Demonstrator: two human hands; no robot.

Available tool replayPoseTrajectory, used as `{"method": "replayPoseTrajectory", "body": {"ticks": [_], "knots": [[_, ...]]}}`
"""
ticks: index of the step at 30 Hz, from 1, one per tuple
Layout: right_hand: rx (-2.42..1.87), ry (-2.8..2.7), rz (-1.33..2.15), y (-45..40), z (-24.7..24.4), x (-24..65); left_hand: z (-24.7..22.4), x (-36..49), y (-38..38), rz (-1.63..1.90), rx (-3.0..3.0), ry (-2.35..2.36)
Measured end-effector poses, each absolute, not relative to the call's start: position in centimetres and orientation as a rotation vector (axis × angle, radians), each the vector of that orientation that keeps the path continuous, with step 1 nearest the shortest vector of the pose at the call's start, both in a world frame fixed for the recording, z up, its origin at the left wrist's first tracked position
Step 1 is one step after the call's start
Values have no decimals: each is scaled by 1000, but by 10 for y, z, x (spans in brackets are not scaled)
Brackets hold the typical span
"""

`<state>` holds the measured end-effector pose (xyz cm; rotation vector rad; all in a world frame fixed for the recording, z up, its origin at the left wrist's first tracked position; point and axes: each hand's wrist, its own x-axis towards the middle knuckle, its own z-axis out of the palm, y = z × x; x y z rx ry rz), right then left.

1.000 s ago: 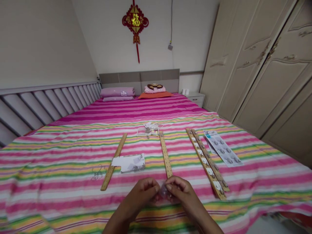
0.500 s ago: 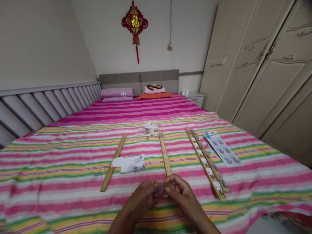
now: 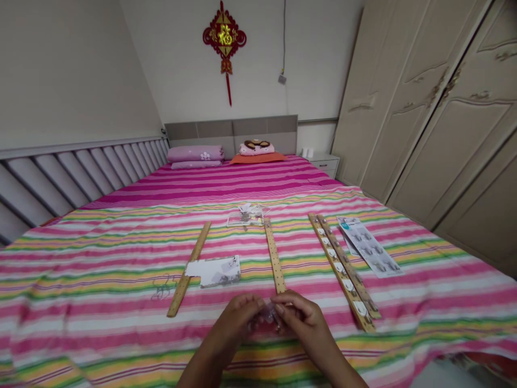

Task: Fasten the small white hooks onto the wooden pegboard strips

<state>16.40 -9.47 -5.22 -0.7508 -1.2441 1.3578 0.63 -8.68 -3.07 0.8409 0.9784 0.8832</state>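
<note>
Near the bottom centre, my left hand (image 3: pixel 241 319) and my right hand (image 3: pixel 298 317) pinch a small clear plastic piece (image 3: pixel 268 311) between them. Something small and shiny shows by my right fingertips, too blurred to name. Just beyond my hands lies a perforated wooden strip (image 3: pixel 274 256). Another wooden strip (image 3: pixel 180 293) is to the left, with a torn white card (image 3: pixel 216 271) lying over it. On the right, two strips lie side by side, one with white pieces (image 3: pixel 339 267) along it.
A clear tray (image 3: pixel 246 216) of small parts lies beyond the middle strip. Packaged cards (image 3: pixel 371 248) rest at the right, and tangled wire (image 3: pixel 163 286) at the left. The striped sheet (image 3: pixel 100 323) has folds. Pillows (image 3: pixel 195 154) and a wardrobe (image 3: pixel 404 108) are farther off.
My hands have shifted slightly, and the clear plastic piece between them is turned a little and shows more. The other things lie as before.
</note>
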Motion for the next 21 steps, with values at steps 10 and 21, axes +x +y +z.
{"method": "replayPoseTrajectory", "body": {"ticks": [10,21], "knots": [[-853,-1604,844,-92,-48,172,-35,4,-86,910,813,968],[-875,-1958,391,-102,-36,176,-30,7,-88,940,858,1058]]}}
